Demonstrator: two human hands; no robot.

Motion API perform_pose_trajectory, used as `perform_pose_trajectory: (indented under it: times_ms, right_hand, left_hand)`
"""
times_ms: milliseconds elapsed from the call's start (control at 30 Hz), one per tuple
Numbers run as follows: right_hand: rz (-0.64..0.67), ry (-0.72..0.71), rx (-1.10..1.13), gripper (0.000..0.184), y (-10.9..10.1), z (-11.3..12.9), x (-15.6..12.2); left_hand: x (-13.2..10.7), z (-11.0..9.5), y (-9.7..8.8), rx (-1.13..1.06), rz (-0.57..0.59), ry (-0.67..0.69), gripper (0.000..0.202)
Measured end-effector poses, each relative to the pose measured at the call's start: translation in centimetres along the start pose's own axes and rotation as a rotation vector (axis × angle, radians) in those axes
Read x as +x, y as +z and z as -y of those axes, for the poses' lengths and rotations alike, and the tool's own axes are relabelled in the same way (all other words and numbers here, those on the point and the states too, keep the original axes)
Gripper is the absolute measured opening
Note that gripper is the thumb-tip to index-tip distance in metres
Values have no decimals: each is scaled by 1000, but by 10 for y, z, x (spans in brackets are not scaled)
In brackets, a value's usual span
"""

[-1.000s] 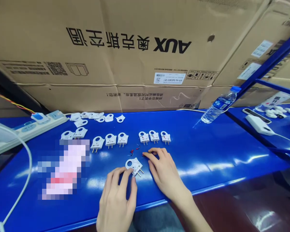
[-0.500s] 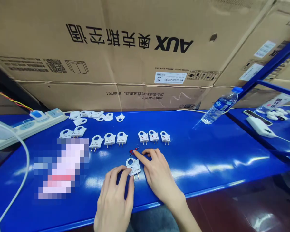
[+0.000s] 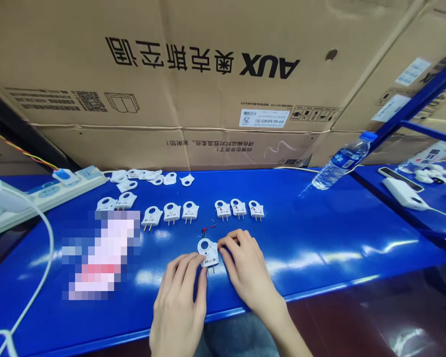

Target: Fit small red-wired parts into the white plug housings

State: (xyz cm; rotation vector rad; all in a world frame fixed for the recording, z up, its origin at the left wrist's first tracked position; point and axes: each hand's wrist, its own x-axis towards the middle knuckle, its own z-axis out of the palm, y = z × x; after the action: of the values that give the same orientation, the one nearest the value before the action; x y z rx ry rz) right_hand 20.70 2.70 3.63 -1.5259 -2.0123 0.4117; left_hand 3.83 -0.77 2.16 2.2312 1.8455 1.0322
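A white two-pin plug half (image 3: pixel 208 251) lies on the blue table (image 3: pixel 319 233) in front of me, pins pointing toward me. My left hand (image 3: pixel 180 302) pinches its left lower edge with thumb and fingers. My right hand (image 3: pixel 245 272) has its fingers curled against the plug's right side. A small red-and-black wire piece (image 3: pixel 207 228) lies just beyond the plug. Behind it stand three plug halves (image 3: pixel 239 208) in a row, and another row of three (image 3: pixel 170 213) to the left.
More white plug shells (image 3: pixel 148 177) lie near the cardboard boxes (image 3: pixel 193 84) at the back. A power strip (image 3: pixel 48 191) with a white cable sits at the left. A water bottle (image 3: pixel 340 161) lies at the right, a blurred patch (image 3: pixel 100 255) at the left.
The plug half was turned so its pins now point toward me. My right hand drew back from the wire piece and curled against the plug's right side.
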Motion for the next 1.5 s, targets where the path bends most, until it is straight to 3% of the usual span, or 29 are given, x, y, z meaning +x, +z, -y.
perform_pose_trajectory:
  times_ms: [333,500,633,900,1067,1233,1500]
  right_hand:
    - [-185,111,300,22,-8,-5,1]
    - [-124,37,393,21,-13,-2,1]
    - [-9,-111,328,20,-20,-3,6]
    - [225,-400,205,19,-33,-16,43]
    - [217,-401,321,15,-23,-22,58]
    - [144,-338,420,8,-9,-26,53]
    - [176,-343,351,11,-9,-33,50]
  left_hand:
    - [12,1,-5,-76,95,-41,20]
    - [16,2,-3,-128,154,-35,19]
    - [14,5,-2,-185,194,-60,18]
    - [24,8,-8,-248,283,-42,16]
    - [32,14,-9,-283,282,-18,16]
    - [32,15,-8,-299,268,-32,18]
    - [34,14,-5,-294,255,-42,19]
